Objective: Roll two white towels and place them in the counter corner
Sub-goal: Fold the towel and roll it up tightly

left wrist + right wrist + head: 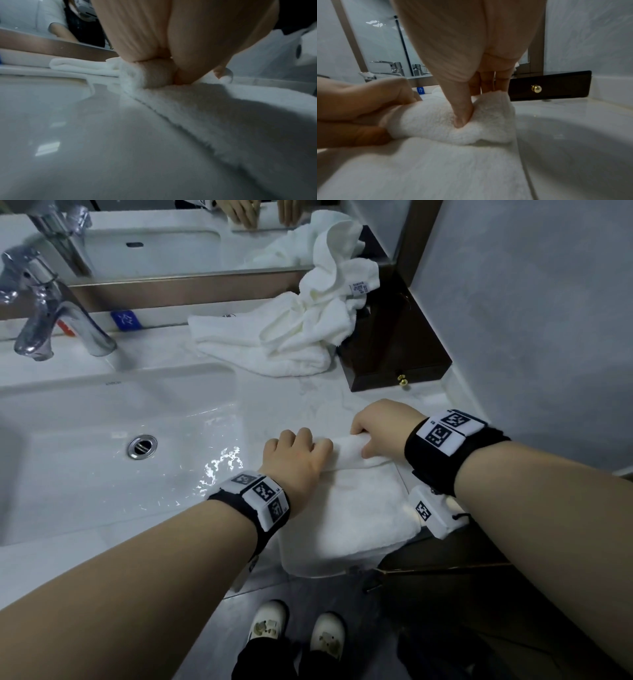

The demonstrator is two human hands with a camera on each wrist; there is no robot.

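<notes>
In the head view, your left hand (297, 455) and your right hand (383, 426) both sit on the rolled far end of the flat towel (346, 518), which lies on the table (291, 395) just right of the sink (102, 419), its near edge hanging over the table front. Both hands have their fingers curled over the roll, the left at its left end, the right at its right end, with the unrolled part spread flat toward you. The second towel (301, 333) lies crumpled and unrolled farther back, against the mirror ledge and touching the dark wooden box (394, 350) that fills the table corner. The faucet (51, 313) stands behind the sink on the left. In the left wrist view, your left hand (171, 40) grips the towel roll (137, 75) from above, fingers wrapped over it, and the flat towel (223, 115) runs toward the camera; the second towel (77, 66) shows behind as a low white fold. In the right wrist view, your right hand (462, 60) pinches the roll (445, 124), thumb pressed into its near face and fingers behind it, with your left hand (359, 102) gripping the same roll just beside it. The dark wooden box (556, 86) with its brass knob (536, 88) stands behind the roll, apart from it.
</notes>
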